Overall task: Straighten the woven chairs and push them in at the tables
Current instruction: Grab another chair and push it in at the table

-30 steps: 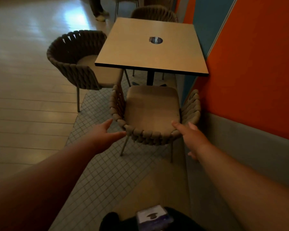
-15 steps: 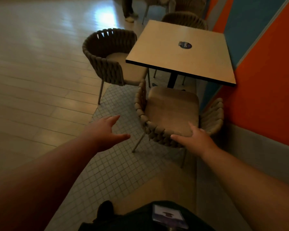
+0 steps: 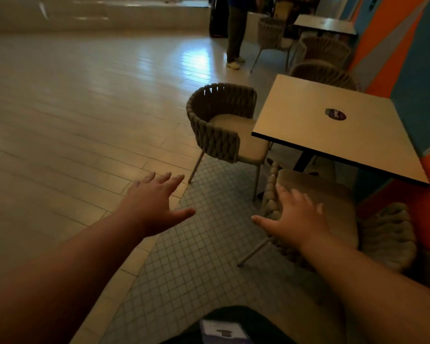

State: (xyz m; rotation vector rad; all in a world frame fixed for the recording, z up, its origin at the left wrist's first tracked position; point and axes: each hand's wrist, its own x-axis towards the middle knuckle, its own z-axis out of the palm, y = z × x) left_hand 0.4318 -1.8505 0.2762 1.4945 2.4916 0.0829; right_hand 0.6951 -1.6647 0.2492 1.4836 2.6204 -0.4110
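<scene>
One hard push could bang the side chair [image 3: 221, 125] into the counter [image 3: 333, 135], since it stands at the counter's left edge, just past the open, empty fingers [image 3: 164, 178] of the left hand [image 3: 152, 204], while the near chair [image 3: 333, 199] sits partly under the counter's front edge, beneath the open, spread fingers [image 3: 282, 192] of the right hand [image 3: 298, 219].

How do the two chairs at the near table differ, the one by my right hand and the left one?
The near chair has its back to the camera, facing the table; the left chair stands at its left corner. The right hand is spread over the near chair's back; no hand is at the left chair. Both are woven with pale seats.
</scene>
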